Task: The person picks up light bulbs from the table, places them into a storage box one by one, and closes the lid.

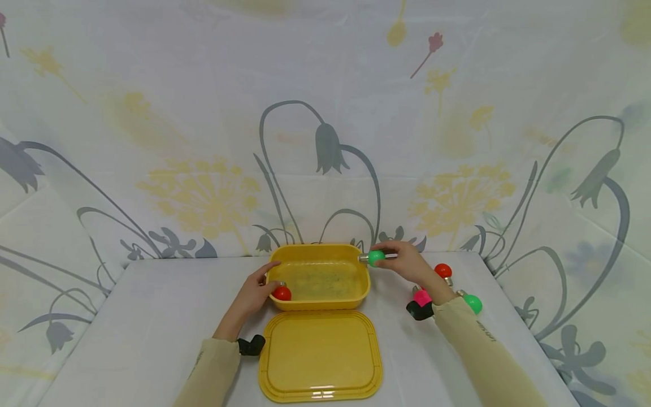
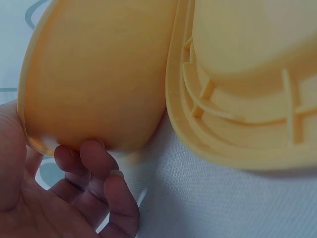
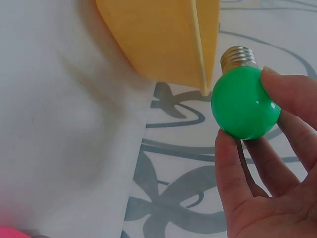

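A yellow plastic box [image 1: 319,305] sits at the back of the table, its top uncovered. My left hand [image 1: 258,289] holds its left end at the rim; in the left wrist view, curled fingers [image 2: 94,158] lie against the end wall. Inside the box, near the left thumb, lies a red light bulb [image 1: 282,293]. My right hand [image 1: 404,261] pinches a green light bulb [image 3: 246,102] between thumb and fingertips beside the box's right rim. That bulb's silver screw base [image 1: 363,258] points left, toward the box.
The yellow lid [image 1: 320,356] lies flat in front of the box. To the right, around my right wrist, lie another red bulb [image 1: 443,271], a pink bulb [image 1: 422,297] and a second green bulb [image 1: 473,304]. A flower-patterned cloth [image 1: 325,192] hangs behind the table.
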Available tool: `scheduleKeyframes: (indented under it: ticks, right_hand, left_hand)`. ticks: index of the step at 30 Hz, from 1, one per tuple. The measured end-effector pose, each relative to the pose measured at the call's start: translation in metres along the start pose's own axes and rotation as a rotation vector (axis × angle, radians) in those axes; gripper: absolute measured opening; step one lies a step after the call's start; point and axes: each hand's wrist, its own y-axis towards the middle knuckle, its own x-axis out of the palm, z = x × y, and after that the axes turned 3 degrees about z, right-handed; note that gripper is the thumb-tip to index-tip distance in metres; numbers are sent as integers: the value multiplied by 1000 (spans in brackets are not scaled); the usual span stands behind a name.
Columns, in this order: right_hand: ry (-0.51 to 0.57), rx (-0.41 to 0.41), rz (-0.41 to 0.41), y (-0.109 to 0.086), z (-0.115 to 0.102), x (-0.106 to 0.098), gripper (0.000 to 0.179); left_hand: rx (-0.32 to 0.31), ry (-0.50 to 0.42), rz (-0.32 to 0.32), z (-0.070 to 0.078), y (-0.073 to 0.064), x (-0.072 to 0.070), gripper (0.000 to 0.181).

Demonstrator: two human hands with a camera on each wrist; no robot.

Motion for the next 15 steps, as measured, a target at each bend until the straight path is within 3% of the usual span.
scheduleKeyframes:
  ticks: [15]
  right_hand:
    - [-23, 2, -19, 9, -4, 12, 35]
  left_hand:
    - [4, -4, 8, 0, -1, 0, 52]
